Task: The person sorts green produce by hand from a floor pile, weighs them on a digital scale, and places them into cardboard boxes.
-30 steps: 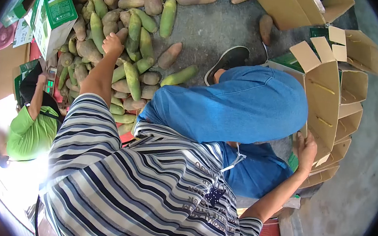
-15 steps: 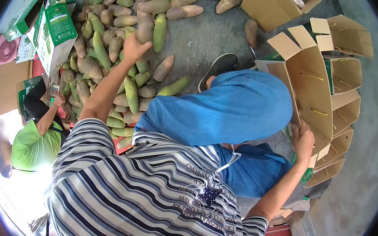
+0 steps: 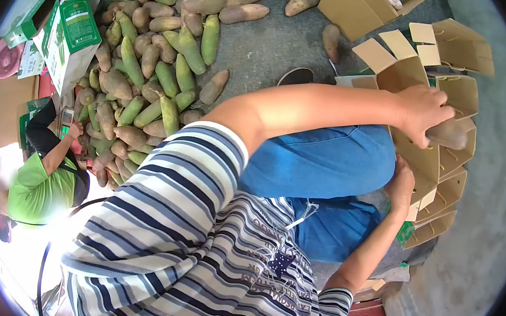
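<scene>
My left hand [image 3: 428, 113] reaches across my body to the right. It is closed around one end of a soil-covered radish [image 3: 450, 134], held over the open cardboard boxes. Just below it, my right hand [image 3: 401, 180] grips the near edge of an open cardboard box [image 3: 416, 163]; my knee hides part of its fingers. Yellow cord handles show on the box walls. At the left lies a big heap of green and brown radishes [image 3: 129, 90], and one loose radish [image 3: 214, 86] rests at its edge.
More open boxes [image 3: 464, 47] stand in a row at the right. Another carton [image 3: 356, 13] sits at the top, with a single radish [image 3: 330, 42] near it. Green-and-white printed boxes [image 3: 79, 28] stand at the left. A person in a green shirt [image 3: 42, 191] is beside the heap.
My left hand has swung from the heap across to the boxes at the right, carrying a radish. My right hand stays on the box edge.
</scene>
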Action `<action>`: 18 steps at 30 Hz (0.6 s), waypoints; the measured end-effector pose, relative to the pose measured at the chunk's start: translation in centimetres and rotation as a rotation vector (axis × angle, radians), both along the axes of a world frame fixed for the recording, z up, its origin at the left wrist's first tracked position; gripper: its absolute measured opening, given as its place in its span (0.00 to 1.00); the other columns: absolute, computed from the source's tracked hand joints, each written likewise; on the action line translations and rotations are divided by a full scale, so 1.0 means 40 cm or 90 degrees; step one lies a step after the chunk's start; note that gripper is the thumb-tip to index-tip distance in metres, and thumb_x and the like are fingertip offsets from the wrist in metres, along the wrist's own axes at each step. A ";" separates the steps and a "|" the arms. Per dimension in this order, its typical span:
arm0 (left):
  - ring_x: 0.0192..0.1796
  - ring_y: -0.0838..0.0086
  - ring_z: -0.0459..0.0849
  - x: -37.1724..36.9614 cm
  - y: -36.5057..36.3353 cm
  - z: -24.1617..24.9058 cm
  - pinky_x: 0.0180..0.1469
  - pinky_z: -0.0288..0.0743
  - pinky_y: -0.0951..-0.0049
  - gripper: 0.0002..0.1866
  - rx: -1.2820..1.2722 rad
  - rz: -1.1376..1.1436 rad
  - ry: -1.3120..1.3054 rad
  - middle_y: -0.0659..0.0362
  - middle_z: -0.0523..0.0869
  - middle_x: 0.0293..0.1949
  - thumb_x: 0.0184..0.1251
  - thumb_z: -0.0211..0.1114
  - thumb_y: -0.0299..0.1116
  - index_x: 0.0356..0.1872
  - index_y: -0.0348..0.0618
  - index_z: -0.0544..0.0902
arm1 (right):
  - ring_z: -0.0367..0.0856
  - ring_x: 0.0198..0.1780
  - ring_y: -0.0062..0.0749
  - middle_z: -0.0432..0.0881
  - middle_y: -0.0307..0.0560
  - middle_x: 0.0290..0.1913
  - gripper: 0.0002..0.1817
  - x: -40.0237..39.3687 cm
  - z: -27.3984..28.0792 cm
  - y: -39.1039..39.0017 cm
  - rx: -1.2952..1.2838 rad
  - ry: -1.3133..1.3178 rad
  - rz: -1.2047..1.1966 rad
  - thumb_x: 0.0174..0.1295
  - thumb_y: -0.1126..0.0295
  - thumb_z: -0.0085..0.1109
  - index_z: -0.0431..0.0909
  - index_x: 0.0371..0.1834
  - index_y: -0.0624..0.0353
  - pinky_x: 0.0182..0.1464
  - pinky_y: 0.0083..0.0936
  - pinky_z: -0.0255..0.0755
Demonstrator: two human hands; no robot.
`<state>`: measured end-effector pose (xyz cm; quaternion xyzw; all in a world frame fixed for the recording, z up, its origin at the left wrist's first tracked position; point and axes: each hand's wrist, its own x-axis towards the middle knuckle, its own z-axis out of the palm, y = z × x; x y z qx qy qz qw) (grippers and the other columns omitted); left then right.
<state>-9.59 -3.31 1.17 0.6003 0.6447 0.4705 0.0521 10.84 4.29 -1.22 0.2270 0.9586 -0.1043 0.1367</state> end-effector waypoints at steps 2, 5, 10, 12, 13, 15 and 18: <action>0.45 0.55 0.78 0.010 0.031 -0.039 0.45 0.74 0.59 0.31 -0.171 -0.061 0.056 0.49 0.77 0.40 0.35 0.72 0.42 0.45 0.40 0.76 | 0.78 0.44 0.51 0.80 0.54 0.43 0.14 0.004 -0.004 0.002 0.006 0.016 0.007 0.58 0.71 0.54 0.77 0.47 0.59 0.45 0.40 0.72; 0.48 0.55 0.78 0.008 0.032 -0.081 0.45 0.74 0.58 0.30 -0.297 -0.110 0.073 0.48 0.78 0.42 0.36 0.72 0.43 0.44 0.39 0.76 | 0.78 0.44 0.51 0.80 0.54 0.42 0.13 0.012 -0.018 0.007 -0.004 0.012 0.023 0.58 0.71 0.53 0.77 0.47 0.58 0.45 0.40 0.72; 0.48 0.57 0.77 -0.037 -0.049 -0.059 0.48 0.72 0.60 0.22 -0.152 -0.029 -0.027 0.49 0.78 0.43 0.52 0.61 0.39 0.48 0.41 0.76 | 0.78 0.42 0.51 0.80 0.55 0.41 0.11 -0.002 0.002 -0.006 -0.005 0.008 -0.010 0.59 0.71 0.53 0.77 0.45 0.57 0.43 0.40 0.72; 0.49 0.60 0.77 -0.098 -0.129 -0.085 0.49 0.71 0.61 0.19 0.023 0.049 -0.045 0.52 0.78 0.43 0.54 0.59 0.38 0.47 0.43 0.77 | 0.78 0.42 0.51 0.80 0.55 0.40 0.11 0.003 -0.009 0.000 -0.002 0.018 0.006 0.58 0.71 0.53 0.77 0.44 0.57 0.43 0.40 0.72; 0.49 0.59 0.76 -0.137 -0.188 -0.108 0.50 0.71 0.62 0.18 0.074 0.124 -0.030 0.52 0.79 0.44 0.53 0.60 0.37 0.46 0.45 0.78 | 0.78 0.41 0.51 0.80 0.55 0.40 0.11 0.005 -0.014 0.002 -0.001 0.023 0.017 0.58 0.71 0.53 0.77 0.44 0.57 0.43 0.40 0.72; 0.51 0.60 0.77 -0.227 -0.333 -0.187 0.54 0.71 0.63 0.17 0.034 0.275 -0.026 0.52 0.80 0.45 0.54 0.61 0.35 0.46 0.44 0.79 | 0.78 0.41 0.52 0.80 0.55 0.40 0.11 0.008 -0.013 0.006 -0.025 0.042 0.012 0.57 0.71 0.54 0.77 0.44 0.58 0.43 0.41 0.72; 0.51 0.54 0.77 -0.391 -0.643 -0.416 0.54 0.71 0.60 0.21 -0.145 0.422 0.069 0.47 0.79 0.47 0.54 0.61 0.39 0.47 0.38 0.78 | 0.78 0.42 0.53 0.80 0.56 0.41 0.12 0.009 -0.001 0.003 -0.034 0.024 -0.008 0.56 0.71 0.55 0.77 0.45 0.58 0.44 0.41 0.72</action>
